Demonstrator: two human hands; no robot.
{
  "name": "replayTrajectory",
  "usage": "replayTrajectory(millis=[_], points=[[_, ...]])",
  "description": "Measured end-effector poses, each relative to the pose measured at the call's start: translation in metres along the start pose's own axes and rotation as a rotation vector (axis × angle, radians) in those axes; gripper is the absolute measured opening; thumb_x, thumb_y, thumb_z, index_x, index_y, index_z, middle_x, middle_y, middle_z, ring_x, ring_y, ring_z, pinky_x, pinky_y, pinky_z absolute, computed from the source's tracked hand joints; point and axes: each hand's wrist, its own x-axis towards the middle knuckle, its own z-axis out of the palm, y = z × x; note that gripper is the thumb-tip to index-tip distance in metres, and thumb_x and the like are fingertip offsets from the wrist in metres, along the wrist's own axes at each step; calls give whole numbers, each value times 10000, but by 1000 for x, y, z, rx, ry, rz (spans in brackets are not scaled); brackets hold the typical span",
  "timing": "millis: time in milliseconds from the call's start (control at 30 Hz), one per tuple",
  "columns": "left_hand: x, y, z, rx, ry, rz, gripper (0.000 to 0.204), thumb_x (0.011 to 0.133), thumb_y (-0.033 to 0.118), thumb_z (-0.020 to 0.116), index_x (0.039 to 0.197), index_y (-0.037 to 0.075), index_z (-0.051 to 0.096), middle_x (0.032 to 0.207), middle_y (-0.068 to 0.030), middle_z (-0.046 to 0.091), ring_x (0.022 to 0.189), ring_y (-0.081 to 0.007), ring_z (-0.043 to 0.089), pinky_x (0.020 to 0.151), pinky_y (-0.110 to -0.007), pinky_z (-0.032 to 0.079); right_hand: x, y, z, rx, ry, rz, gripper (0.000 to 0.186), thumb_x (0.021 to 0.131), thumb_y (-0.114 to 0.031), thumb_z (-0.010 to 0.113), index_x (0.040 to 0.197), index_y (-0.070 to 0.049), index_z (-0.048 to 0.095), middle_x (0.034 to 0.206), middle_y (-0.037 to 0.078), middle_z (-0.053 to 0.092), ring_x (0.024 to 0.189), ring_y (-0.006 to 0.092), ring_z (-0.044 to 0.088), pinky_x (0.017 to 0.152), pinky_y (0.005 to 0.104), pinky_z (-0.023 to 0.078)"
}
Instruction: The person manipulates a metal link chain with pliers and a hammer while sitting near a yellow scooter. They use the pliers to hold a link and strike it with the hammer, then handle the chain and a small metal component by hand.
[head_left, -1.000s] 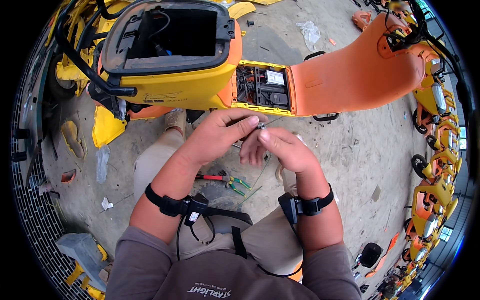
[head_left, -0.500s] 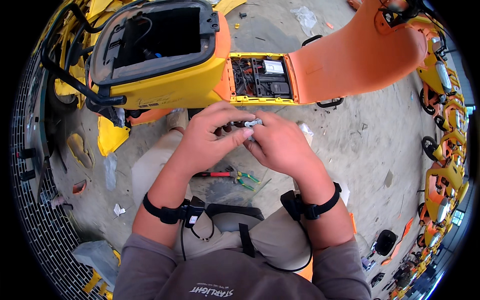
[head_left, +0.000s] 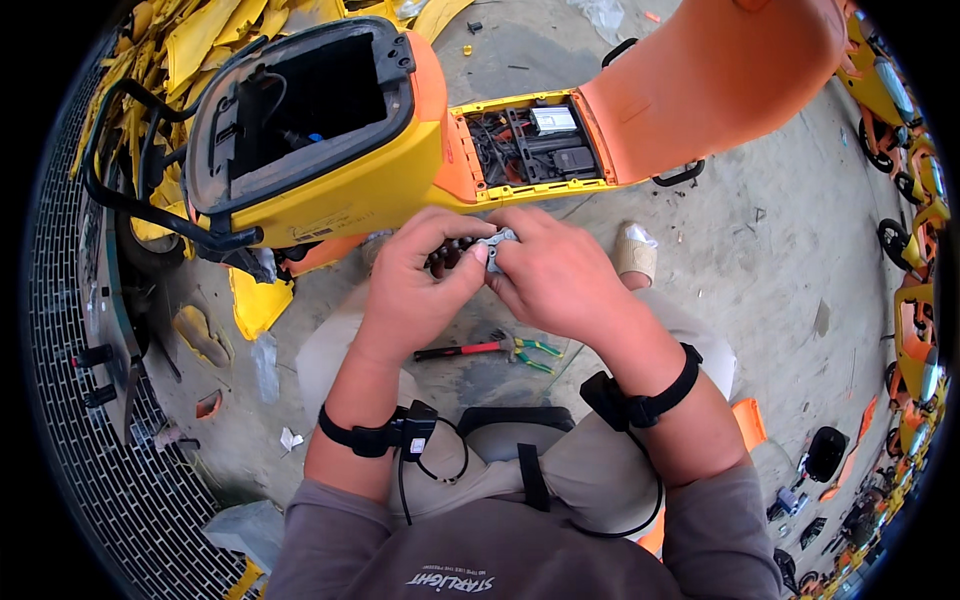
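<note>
My left hand [head_left: 415, 285] and my right hand [head_left: 560, 270] meet in front of the scooter, fingers closed. Between their fingertips both grip a small grey metal bracket [head_left: 495, 250] with rounded ends and holes. Several dark, bead-like round pieces [head_left: 450, 257] show under my left fingers; whether they are held or worn I cannot tell. Just beyond my hands stands the yellow and orange scooter body [head_left: 350, 200], its open bay [head_left: 535, 145] showing wires, black parts and a silver box. The far fingers of both hands are partly hidden.
Below my hands, a hammer [head_left: 465, 351] with a red and black handle and green-handled pliers [head_left: 540, 350] lie on the concrete floor. Yellow panels [head_left: 190, 50] are heaped at the far left. A row of yellow scooters [head_left: 915, 330] lines the right side.
The whole view has shifted, moving the scooter's front partly out of the top edge. My hands stay together, and the metal bracket has turned so more of it shows.
</note>
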Motion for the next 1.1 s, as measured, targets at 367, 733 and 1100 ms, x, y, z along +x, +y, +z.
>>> replayTrajectory(millis=[367,733,1100], points=[[1,8,-15,120,-194,11,381,839,82,737,1217,67,703,949,-50,636,790,-125,569,690,-259,468,-3,10,-3,363,-202,106,182,849,-114,592,959,15,658,1086,198,623,995,407,618,862,483,513],[2,9,-15,235,-276,-14,363,774,73,799,1131,69,734,908,-52,636,789,-153,592,704,-285,491,-5,14,-4,472,-452,155,287,885,-221,543,935,43,645,1062,226,624,984,415,613,858,480,488],[1,4,-22,227,-281,10,311,793,44,773,1103,54,762,871,-61,629,784,-149,603,691,-265,473,-6,13,-4,500,-502,141,264,856,-135,545,1056,12,633,1169,209,616,1046,418,606,896,478,498]])
